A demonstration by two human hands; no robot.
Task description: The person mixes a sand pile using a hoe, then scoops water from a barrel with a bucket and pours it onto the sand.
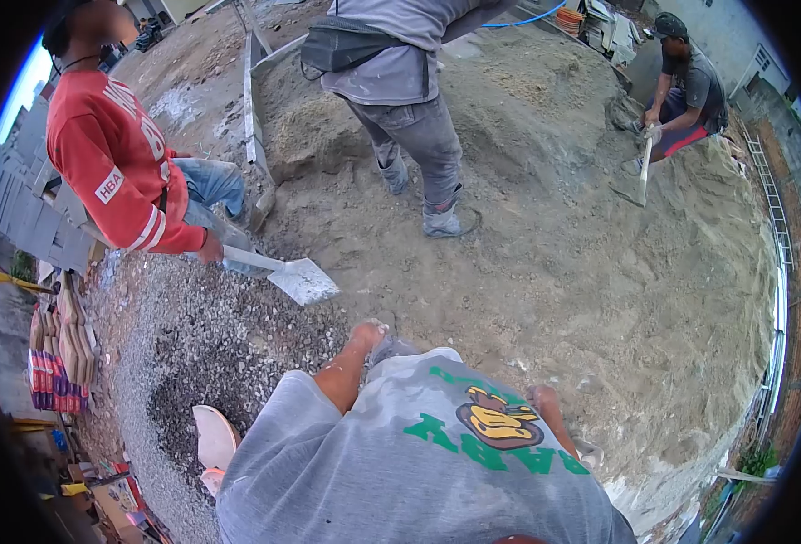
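My left hand (pixel 370 330), dusty with pale powder, is in front of my body, close to a grey patch that may be my trouser knee; its fingers are too small and partly hidden to read. On the other side, my right hand (pixel 540 395) shows just past the hem of my grey printed shirt (pixel 373 453). Its fingers are hidden, so whatever it touches cannot be made out. Beneath and ahead of both hands lies sandy grey ground (pixel 509 290). Dark gravel (pixel 264 326) spreads beside my left arm.
A person in red (pixel 110 154) holds a shovel (pixel 302 281) near my left. Another person (pixel 400 100) stands ahead with a waist bag. At far right a crouching person (pixel 686 100) grips a long-handled tool (pixel 645 172). Stacked bags (pixel 60 354) and a ladder (pixel 771 195) line the sides.
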